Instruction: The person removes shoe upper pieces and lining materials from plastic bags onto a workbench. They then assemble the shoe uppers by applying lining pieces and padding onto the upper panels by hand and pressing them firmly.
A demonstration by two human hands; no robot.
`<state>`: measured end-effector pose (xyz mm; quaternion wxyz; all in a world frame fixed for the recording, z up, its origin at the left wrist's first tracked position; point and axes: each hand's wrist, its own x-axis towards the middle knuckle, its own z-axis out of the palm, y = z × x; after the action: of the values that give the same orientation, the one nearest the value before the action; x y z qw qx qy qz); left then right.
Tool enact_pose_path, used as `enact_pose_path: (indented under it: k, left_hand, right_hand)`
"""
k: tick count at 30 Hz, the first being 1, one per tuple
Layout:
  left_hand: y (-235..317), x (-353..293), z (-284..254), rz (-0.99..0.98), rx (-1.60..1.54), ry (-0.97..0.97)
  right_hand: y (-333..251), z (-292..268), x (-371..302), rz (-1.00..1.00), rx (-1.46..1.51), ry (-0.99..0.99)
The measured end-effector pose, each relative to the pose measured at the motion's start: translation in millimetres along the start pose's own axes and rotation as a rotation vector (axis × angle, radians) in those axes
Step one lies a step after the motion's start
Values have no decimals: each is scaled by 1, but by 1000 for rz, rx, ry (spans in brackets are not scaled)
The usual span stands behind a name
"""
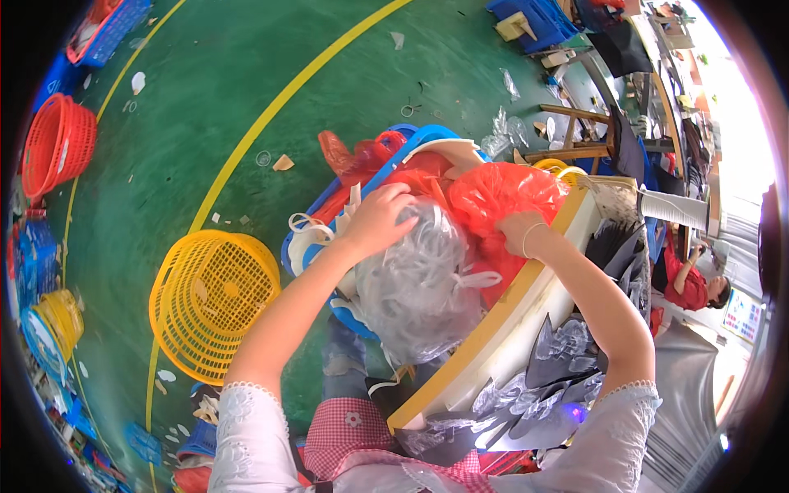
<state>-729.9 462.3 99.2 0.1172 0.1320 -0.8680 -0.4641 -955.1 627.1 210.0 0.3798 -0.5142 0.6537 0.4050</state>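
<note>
A clear plastic bag (415, 283), filled with pale strips and tied at one side, sits in front of me over a blue basket (431, 134). My left hand (380, 220) rests at its upper left edge, fingers spread and slightly curved. Just right of it bulges a red plastic bag (497, 193). My right hand (523, 232) has its fingers closed into the red plastic at the bag's lower right; the fingertips are partly hidden. More red plastic (349, 156) and white cut pieces (448, 150) lie in the basket.
To my right is a yellow-edged table (485, 345) heaped with dark grey cut pieces (567, 353) and a white spool (674, 209). A yellow basket (215, 304) stands on the green floor at left, a red basket (59, 146) beyond. Another person (690, 279) is at far right.
</note>
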Motion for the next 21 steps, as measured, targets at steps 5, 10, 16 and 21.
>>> enact_pose_path:
  k: [5,10,16,21]
  left_hand:
    - [-6,15,62,-75,180,-239]
    - [49,-38,64,-114,179,-321]
    - [47,-35,40,-321,-151,-317]
    - [-1,-14,46,-470,-145,-281]
  right_hand:
    - [1,-39,-10,-49,-354,587]
    - [-37,-50,80,-414,508,556]
    - [-60,-38,162,5,-217,84]
    - [-68,-25,185,-5,-504,172]
